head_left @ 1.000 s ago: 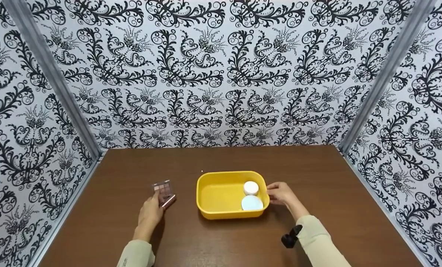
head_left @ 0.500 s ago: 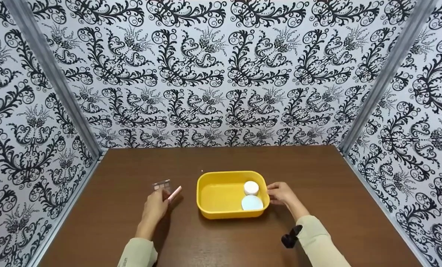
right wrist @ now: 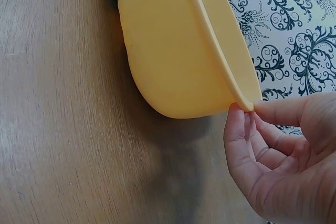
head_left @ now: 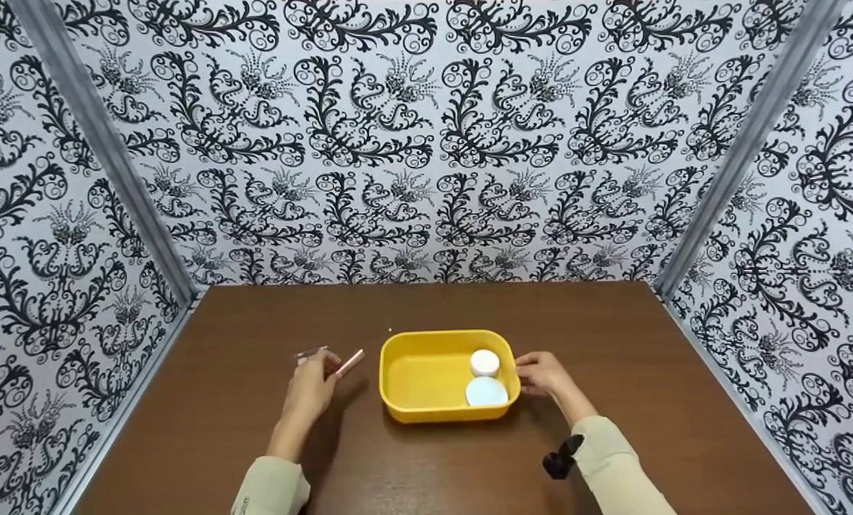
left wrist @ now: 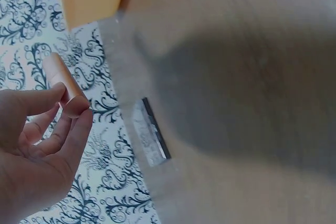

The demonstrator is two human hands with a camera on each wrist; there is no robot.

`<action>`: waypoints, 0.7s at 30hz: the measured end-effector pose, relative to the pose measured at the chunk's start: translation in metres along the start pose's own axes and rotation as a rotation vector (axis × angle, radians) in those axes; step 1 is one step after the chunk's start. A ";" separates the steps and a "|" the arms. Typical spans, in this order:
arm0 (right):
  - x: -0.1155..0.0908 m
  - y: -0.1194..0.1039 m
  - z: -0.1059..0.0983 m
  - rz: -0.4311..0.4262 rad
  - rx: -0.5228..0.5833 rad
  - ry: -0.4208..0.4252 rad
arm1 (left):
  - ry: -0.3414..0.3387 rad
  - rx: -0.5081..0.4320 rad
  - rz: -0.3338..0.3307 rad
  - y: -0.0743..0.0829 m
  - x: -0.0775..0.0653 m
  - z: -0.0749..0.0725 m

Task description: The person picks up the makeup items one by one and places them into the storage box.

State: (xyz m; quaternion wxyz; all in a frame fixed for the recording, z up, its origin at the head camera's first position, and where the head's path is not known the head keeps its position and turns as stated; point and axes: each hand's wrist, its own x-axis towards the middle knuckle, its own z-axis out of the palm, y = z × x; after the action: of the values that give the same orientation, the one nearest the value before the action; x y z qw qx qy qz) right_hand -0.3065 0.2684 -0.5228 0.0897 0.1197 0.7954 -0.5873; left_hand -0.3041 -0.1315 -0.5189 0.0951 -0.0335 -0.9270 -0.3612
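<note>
My left hand (head_left: 310, 390) pinches a slim pink lipstick tube (head_left: 350, 363) between thumb and fingertips, raised over the table just left of the yellow bin (head_left: 437, 413). In the left wrist view the lipstick tube (left wrist: 65, 85) has a coppery sheen and tilts away from the fingers. Behind the left hand, an eyeshadow palette (left wrist: 152, 132) lies on the table, mostly hidden in the head view. With thumb and fingers, my right hand (head_left: 543, 374) grips the bin's right end at the rim (right wrist: 223, 59). Two white round containers, a smaller one (head_left: 484, 363) and a larger one (head_left: 486, 392), sit at the bin's right side.
The brown table (head_left: 577, 315) carries the bin near its middle. Patterned black-and-white walls (head_left: 426, 143) close it in at the back and both sides. A tiny white speck (head_left: 390, 330) lies behind the bin. A black device (head_left: 562, 458) hangs at the right wrist.
My left hand has lifted the lipstick tube off beside the palette and moved it right and a little away, towards the bin. The right hand and the bin have stayed put.
</note>
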 end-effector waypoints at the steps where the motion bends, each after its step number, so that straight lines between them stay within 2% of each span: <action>1: 0.000 0.000 0.000 0.001 -0.004 0.001 | -0.001 -0.003 0.006 0.003 0.000 0.000; 9: -0.001 0.001 0.000 -0.002 0.025 -0.014 | 0.033 0.022 0.084 0.022 0.000 0.002; 21: 0.000 0.000 0.000 0.003 -0.003 -0.010 | -0.027 0.001 0.133 0.047 -0.001 0.015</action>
State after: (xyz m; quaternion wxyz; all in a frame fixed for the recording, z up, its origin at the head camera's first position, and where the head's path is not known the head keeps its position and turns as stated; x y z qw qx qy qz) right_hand -0.3061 0.2683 -0.5233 0.0944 0.1178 0.7956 -0.5866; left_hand -0.2996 -0.0863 -0.4989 0.1064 -0.0999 -0.9242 -0.3531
